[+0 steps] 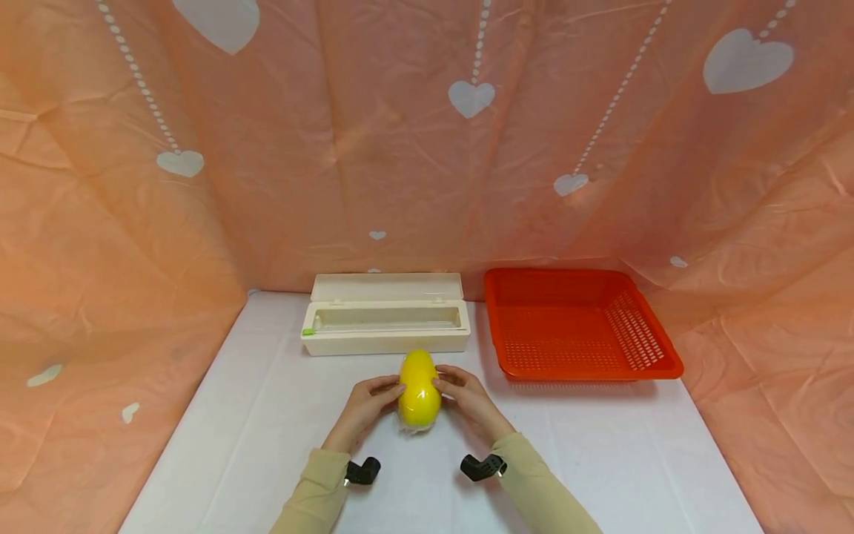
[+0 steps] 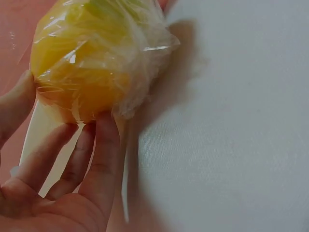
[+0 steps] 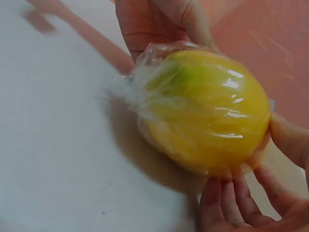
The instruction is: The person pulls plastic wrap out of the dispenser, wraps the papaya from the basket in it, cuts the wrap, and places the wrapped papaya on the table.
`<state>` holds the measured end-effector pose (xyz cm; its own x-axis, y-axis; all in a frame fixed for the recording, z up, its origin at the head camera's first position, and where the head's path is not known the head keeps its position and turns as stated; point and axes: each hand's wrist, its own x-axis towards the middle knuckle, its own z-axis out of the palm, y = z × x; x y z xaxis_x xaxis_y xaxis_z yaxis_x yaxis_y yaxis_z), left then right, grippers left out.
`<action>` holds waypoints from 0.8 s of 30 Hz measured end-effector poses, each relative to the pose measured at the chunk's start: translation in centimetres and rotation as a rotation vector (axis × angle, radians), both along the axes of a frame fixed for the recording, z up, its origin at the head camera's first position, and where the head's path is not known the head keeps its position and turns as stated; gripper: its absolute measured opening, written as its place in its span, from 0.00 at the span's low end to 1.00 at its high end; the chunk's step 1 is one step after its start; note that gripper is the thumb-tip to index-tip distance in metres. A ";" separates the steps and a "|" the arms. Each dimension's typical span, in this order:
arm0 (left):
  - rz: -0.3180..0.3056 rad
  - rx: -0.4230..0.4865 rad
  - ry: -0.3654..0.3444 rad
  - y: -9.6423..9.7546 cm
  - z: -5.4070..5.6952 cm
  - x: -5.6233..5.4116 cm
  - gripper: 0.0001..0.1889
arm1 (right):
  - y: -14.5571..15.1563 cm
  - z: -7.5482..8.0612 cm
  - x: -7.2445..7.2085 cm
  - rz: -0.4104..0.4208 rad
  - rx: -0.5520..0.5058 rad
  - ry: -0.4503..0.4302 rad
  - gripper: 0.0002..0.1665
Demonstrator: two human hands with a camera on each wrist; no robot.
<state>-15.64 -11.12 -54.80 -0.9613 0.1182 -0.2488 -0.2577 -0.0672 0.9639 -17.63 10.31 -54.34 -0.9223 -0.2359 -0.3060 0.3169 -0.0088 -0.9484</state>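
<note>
A long yellow fruit, greenish at one end and shaped somewhat like a mango, is wrapped in clear plastic film. The film bunches into a crumpled tail at the end nearest the person, seen best as gathered film in the right wrist view. My left hand holds the fruit's left side, thumb on top and fingers below. From the right, my right hand grips it the same way. Shadows in the wrist views suggest the fruit is off the table, though the height is hard to tell.
Behind the hands stands a long cream box with its lid raised and a small green slider at its left end. An orange-red plastic basket sits at the back right. Pink curtain surrounds the white-covered table.
</note>
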 end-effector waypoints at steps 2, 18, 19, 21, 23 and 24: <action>-0.006 -0.007 -0.003 0.0 0.2 0.0 0.26 | 0.0 -0.1 0.0 0.000 -0.006 -0.006 0.32; 0.001 -0.059 -0.044 -0.2 1.2 -0.2 0.25 | 0.8 -0.1 0.1 0.028 -0.073 0.011 0.34; 0.001 -0.057 -0.043 -0.2 1.2 -0.2 0.25 | 0.9 -0.1 0.1 0.027 -0.068 0.005 0.34; 0.001 -0.056 -0.042 -0.3 1.3 -0.2 0.24 | 1.0 0.0 0.2 0.031 -0.061 0.012 0.34; -0.003 -0.057 -0.043 -0.4 1.4 -0.3 0.25 | 1.2 0.1 0.2 0.028 -0.059 0.012 0.34; -0.003 -0.060 -0.044 -0.4 1.5 -0.3 0.25 | 1.2 0.1 0.3 0.027 -0.060 0.013 0.34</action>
